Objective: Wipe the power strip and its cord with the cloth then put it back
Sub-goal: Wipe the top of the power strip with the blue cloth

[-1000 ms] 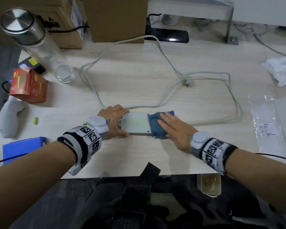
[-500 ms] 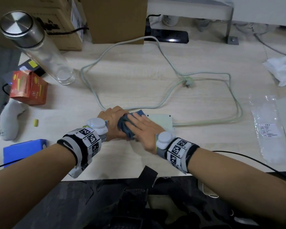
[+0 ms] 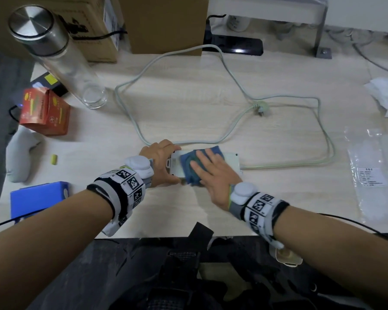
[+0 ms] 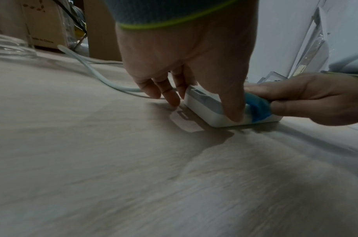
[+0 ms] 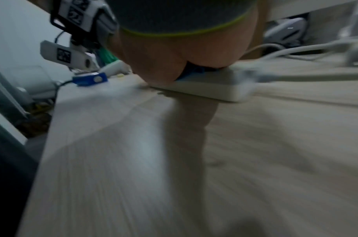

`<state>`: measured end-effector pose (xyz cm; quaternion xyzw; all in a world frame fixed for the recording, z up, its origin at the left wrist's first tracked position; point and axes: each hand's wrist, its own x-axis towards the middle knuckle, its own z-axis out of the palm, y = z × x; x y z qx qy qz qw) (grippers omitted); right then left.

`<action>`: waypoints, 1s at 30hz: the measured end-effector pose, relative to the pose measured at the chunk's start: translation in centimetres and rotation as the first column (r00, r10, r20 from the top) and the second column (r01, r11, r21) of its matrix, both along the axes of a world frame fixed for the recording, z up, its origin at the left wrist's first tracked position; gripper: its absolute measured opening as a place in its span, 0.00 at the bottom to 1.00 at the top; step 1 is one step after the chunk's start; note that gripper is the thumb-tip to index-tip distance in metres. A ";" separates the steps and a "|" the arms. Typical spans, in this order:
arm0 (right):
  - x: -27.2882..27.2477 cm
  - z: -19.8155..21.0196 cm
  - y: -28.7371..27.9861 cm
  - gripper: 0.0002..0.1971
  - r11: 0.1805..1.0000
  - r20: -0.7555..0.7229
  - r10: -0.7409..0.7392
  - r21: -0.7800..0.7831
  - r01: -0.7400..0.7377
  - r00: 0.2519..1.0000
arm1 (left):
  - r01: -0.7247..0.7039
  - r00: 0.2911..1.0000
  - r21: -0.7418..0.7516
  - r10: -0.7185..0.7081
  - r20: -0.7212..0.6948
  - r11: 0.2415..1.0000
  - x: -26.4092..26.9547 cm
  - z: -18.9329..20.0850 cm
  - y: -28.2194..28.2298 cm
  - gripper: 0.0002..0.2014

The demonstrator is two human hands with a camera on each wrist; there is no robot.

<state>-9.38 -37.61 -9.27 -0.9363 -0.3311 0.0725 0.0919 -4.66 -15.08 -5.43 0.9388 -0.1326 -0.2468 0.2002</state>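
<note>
Step in hand, judged from the layout: wiping the top face of the power strip [image 3: 230, 159]; cord not yet wiped.

Nearest the table [image 3: 188, 211] edge: right hand [image 3: 213, 175] laid flat on the cloth [image 3: 189, 168], fingers straight and slightly spread, pressing the cloth onto the middle of the power strip. In the left wrist view, thumb set against the cloth's near edge. No pinch on the cloth from above; held by pressure only.

Just beside, at the strip's left end: left hand [image 3: 160, 163] bracing the casing, thumb down the near side, fingers curled over the far corner. Casing flat on the table, near the front edge, centre of the workspace.

Farther back: cord [image 3: 318, 121] leaving the strip's right end, looping across the table, plug [image 3: 263, 107] lying free near the middle.

Beyond, clear of the work: glass bottle [image 3: 61, 57], red box [image 3: 44, 113], cardboard boxes [image 3: 164, 23].

Next move, as a judgement: finish strokes over the uncovered right end, then gather the cloth round the cord and draw along its length. Firm bracing required throughout.
</note>
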 end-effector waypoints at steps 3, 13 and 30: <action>0.7 0.1 4.6 0.36 0.995 -0.073 0.064 0.078 -0.059 0.995 | 0.005 1.000 -0.015 -0.005 0.013 1.000 0.0 0.0 0.0 0.38; -0.6 1.1 -8.0 0.31 0.999 -0.005 0.004 0.038 -0.004 1.000 | 0.031 1.000 0.029 -0.031 0.000 0.999 0.0 0.0 0.0 0.40; 0.1 0.7 -4.1 0.38 0.996 0.005 0.024 0.084 -0.025 1.000 | 0.031 0.998 0.040 -0.033 0.057 0.999 -0.5 -0.5 0.0 0.41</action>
